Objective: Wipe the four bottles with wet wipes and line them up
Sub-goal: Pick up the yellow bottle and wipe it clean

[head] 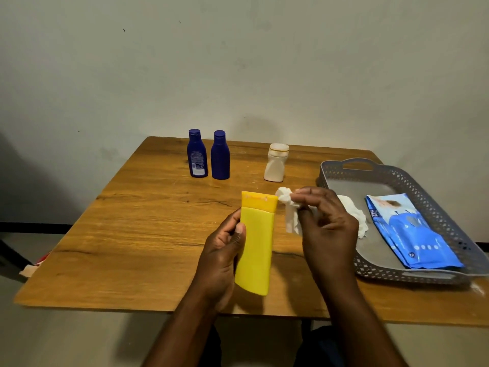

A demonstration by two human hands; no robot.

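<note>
Wooden table (137,234) against a plain pale wall, head view only. 3 bottles stand upright near the far edge: 2 dark blue bottles, the left blue bottle (197,154) with its label showing and the right blue bottle (220,155) just beside it, not quite touching as far as I can tell, then the white bottle (275,162) set apart to their right. Looks like the start of a line, though uneven; whether those 3 are already wiped cannot be told. 4th one, the yellow bottle (256,243), is off the table, held over the near middle, cap end pointing away, so judged mid-wipe and likely the last to place. Left hand (225,256) grips the yellow bottle from its left side, fingers curled behind, thumb pressed on the front face. Right hand (324,229) pinches a crumpled wet wipe (287,205) between thumb and fingertips, the other fingers loosely curled, wipe hanging down just beside the cap's right corner, touching or nearly so, cannot tell which. Grey tray (412,274) sits on the right of the table, holding a blue wipes pack (412,231) and a crumpled used wipe (357,217) partly hidden behind the right hand. Left to do, judged: finish the yellow bottle, stand it with the others, tidy the row.
</note>
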